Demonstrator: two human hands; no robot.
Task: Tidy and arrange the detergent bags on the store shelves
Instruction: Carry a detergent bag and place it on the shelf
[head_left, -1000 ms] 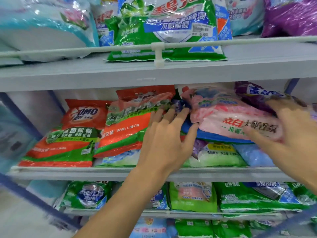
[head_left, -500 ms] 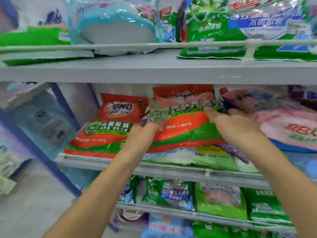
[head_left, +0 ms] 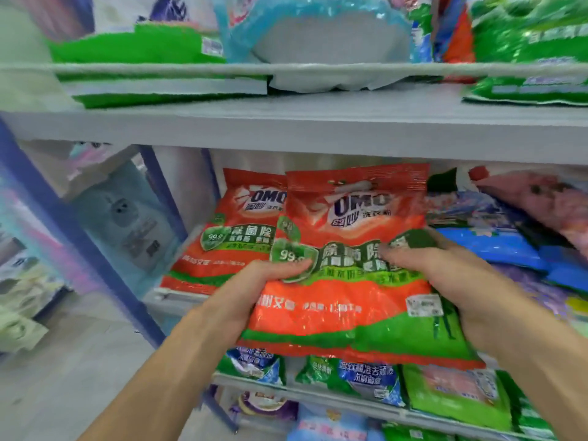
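A red and green OMO detergent bag (head_left: 350, 300) is lifted out in front of the middle shelf (head_left: 178, 299), held between both hands. My left hand (head_left: 254, 291) grips its left edge, thumb across the front. My right hand (head_left: 445, 275) grips its right side, thumb on the green band. A second, matching OMO bag (head_left: 235, 230) leans on the middle shelf behind and to the left. Blue and pink bags (head_left: 490, 237) lie piled to the right on the same shelf.
The top shelf (head_left: 286, 122) carries green, light blue and white bags behind a rail. Green and blue bags (head_left: 359, 377) fill the lower shelf. A blue upright post (head_left: 73, 237) stands at the left, with floor and other goods beyond it.
Both hands have taken the front OMO bag and pulled it off the shelf toward me. The view has swung further left.
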